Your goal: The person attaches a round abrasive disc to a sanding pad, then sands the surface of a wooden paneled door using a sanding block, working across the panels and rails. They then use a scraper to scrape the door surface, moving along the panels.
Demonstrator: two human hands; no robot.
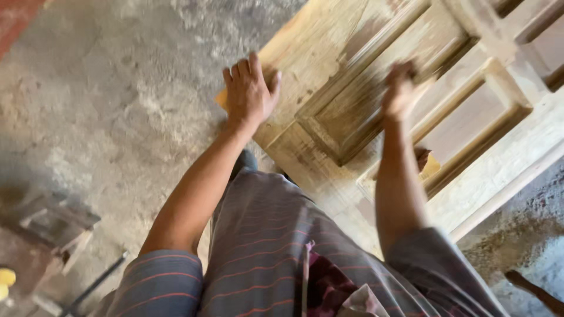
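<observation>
A bare wooden panelled door [352, 94] lies flat in front of me, running from the middle to the top right. My left hand [249, 94] rests flat on its near left corner, fingers together, holding nothing I can see. My right hand [400, 91] is over a recessed panel of the door; it is blurred by motion and seems closed on a small pale pad, whose kind I cannot make out. My striped shirt fills the bottom of the view.
The rough concrete floor [117, 100] spreads to the left. A low wooden stool [50, 226] stands at the bottom left with a yellow object [6, 280] beside it. Sawdust [517, 235] lies at the bottom right.
</observation>
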